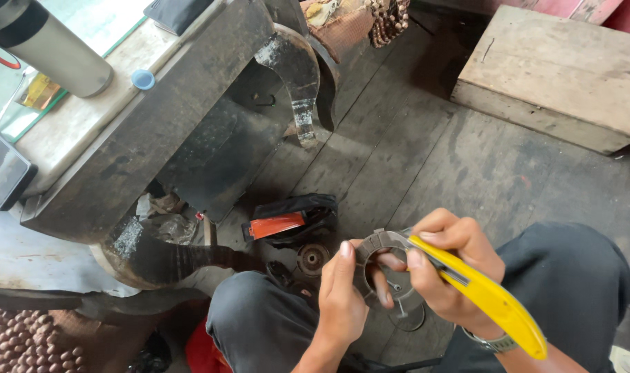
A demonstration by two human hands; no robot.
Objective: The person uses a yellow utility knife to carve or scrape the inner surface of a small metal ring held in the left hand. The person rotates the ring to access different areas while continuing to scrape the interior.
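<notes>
My left hand [342, 293] pinches a grey ring-shaped part [377, 245], thumb on its left rim and fingers through the middle. My right hand [447, 266] grips a yellow utility knife [491, 297]; its front end rests on the ring's upper right edge. Both hands sit above my knees in dark trousers [259, 318], over the dark plank floor [425, 145].
A dark wooden table [156, 124] with a curved leg [297, 76] stands at left, carrying a steel flask [42, 45], a blue cap [143, 79] and a phone [4, 169]. An orange-and-black object [287, 221] and a round metal part [313, 258] lie on the floor. A wooden box [556, 69] sits at upper right.
</notes>
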